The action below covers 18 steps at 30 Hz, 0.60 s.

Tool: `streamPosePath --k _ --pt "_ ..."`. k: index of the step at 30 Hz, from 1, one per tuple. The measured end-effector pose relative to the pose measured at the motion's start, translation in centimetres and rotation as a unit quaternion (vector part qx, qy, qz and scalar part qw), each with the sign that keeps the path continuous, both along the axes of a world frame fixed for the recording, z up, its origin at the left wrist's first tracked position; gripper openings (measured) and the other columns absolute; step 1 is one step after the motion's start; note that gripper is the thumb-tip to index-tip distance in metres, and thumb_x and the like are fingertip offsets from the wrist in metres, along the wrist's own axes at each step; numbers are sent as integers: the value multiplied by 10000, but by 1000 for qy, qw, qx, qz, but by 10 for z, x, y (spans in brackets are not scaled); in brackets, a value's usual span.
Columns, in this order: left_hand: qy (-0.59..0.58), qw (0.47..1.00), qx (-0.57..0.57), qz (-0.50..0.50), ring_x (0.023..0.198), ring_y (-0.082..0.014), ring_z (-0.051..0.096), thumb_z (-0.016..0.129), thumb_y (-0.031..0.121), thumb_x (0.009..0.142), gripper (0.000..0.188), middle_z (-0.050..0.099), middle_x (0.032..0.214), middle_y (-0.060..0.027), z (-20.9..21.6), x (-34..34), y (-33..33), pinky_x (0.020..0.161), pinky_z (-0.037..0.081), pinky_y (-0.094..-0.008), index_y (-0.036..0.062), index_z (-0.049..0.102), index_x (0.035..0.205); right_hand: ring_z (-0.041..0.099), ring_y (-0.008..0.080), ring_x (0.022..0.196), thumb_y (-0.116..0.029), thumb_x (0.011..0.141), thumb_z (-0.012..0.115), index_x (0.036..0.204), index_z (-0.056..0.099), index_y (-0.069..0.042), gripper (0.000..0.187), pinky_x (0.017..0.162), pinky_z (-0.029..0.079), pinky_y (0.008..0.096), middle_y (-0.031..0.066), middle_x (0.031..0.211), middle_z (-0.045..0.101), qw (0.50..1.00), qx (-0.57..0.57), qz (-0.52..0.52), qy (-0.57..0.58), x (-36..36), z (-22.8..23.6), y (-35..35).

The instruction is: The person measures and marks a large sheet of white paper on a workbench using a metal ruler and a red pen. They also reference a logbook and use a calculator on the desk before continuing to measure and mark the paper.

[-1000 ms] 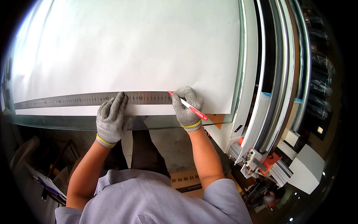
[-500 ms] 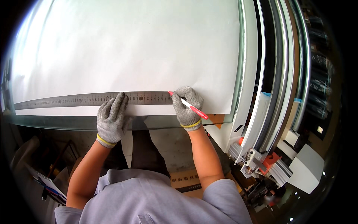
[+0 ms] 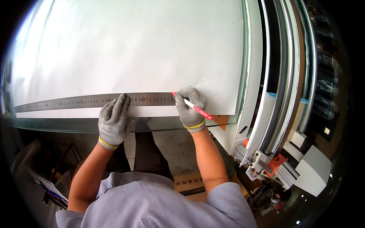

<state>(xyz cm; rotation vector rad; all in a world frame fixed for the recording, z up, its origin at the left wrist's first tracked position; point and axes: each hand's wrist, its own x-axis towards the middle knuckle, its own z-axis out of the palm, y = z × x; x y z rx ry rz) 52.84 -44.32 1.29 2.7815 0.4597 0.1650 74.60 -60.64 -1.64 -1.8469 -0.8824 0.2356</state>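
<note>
A long metal ruler [image 3: 80, 102] lies along the near side of a large white sheet of paper [image 3: 133, 49]. Gloved in grey knit, my left hand [image 3: 115, 116] presses flat on the ruler with its fingers stretched over it. At the ruler's right end, my right hand [image 3: 191, 106], in a matching glove, grips a red and white marker pen [image 3: 199, 109]. The pen's red tip end sits by the ruler's upper edge. Part of the pen and the ruler's right end are hidden by my right hand.
The paper rests on a glass-topped table [image 3: 76, 125] whose near edge runs in front of me. Metal rails [image 3: 283, 83] of a machine run along the right side, with a white box-shaped part [image 3: 313, 171] at their near end. A cardboard box [image 3: 189, 182] stands on the floor below.
Hardly anything differs. Both hands, the ruler and the pen keep nearly the same places, with a very slight shift of the view.
</note>
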Motion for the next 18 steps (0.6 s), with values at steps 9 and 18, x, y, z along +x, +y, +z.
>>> streamPosePath --k 9,18 --pt "7 1000 12 -2 1218 -363 561 753 222 713 700 547 1452 -173 1 0 1 1043 451 -471 -20 602 1352 619 287 608 7 819 735 839 606 -52 143 572 501 368 99 718 624 999 7 -27 19 -3 1 5" --pt "13 1000 16 1 1223 -363 560 751 225 722 697 547 1450 -171 1 -1 1 1048 449 -473 -16 598 1358 628 288 615 5 823 729 836 603 -52 139 570 500 368 99 712 625 1000 -4 -10 0 -1 3 5"
